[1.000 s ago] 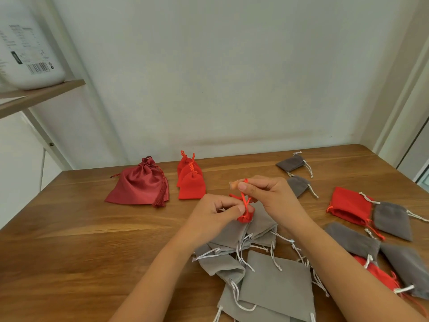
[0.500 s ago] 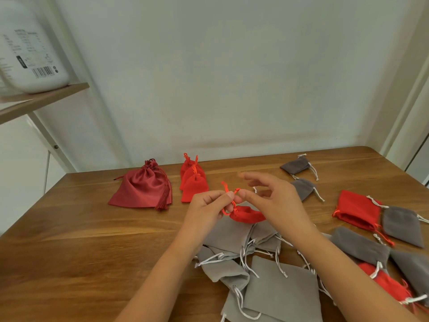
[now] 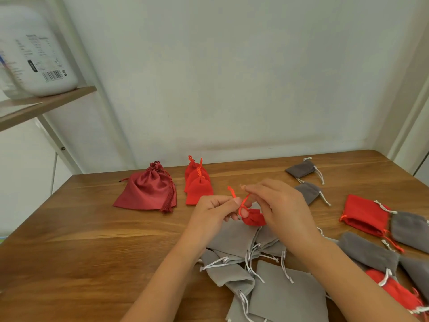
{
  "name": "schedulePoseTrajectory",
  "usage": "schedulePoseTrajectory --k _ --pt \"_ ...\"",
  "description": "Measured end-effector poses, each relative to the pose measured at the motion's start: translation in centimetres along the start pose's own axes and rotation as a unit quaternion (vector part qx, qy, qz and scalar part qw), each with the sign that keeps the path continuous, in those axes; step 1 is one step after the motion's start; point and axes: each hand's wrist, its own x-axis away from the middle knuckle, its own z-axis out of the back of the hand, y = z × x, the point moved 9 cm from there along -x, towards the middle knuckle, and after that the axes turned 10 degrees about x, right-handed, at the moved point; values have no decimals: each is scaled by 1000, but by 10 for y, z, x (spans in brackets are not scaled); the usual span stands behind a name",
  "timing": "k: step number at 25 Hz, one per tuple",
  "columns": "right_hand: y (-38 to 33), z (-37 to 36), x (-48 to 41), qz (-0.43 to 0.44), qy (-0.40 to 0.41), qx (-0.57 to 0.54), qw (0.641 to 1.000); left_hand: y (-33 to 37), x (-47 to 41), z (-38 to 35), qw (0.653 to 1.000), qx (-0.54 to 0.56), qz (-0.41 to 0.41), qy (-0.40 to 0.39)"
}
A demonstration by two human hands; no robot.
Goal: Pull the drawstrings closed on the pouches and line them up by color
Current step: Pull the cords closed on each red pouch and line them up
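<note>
A small red pouch (image 3: 254, 217) hangs between my hands above the table's middle. My left hand (image 3: 214, 210) pinches one orange drawstring (image 3: 232, 192), and my right hand (image 3: 279, 208) pinches the other loop of the string. Behind them, closed red pouches (image 3: 197, 182) lie stacked in a row beside a large dark red satin pouch (image 3: 147, 190). Two closed dark grey pouches (image 3: 301, 169) lie at the back right. Light grey pouches (image 3: 234, 238) with white strings are heaped under my hands.
An open red pouch (image 3: 363, 213) and several grey pouches (image 3: 411, 230) lie mixed at the right edge of the wooden table (image 3: 81, 240). A white jug (image 3: 34, 54) stands on a shelf at the upper left. A wall runs behind the table.
My hands have drawn slightly apart on the orange strings, and the small red pouch has dropped lower between them with its mouth gathered. The view has shifted a little.
</note>
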Motion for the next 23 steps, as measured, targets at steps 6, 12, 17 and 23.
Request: schedulePoseTrajectory --k 6,12,17,23 --pt "-2 7 -2 -50 -17 -9 999 -9 1 9 992 91 80 20" --pt "-14 4 -2 -6 -49 -62 997 -25 3 18 953 244 163 70" --pt "-14 9 -3 -1 -43 -83 996 -14 4 27 980 138 131 55" --pt "2 1 -3 -56 -101 -178 977 2 4 25 997 34 65 23"
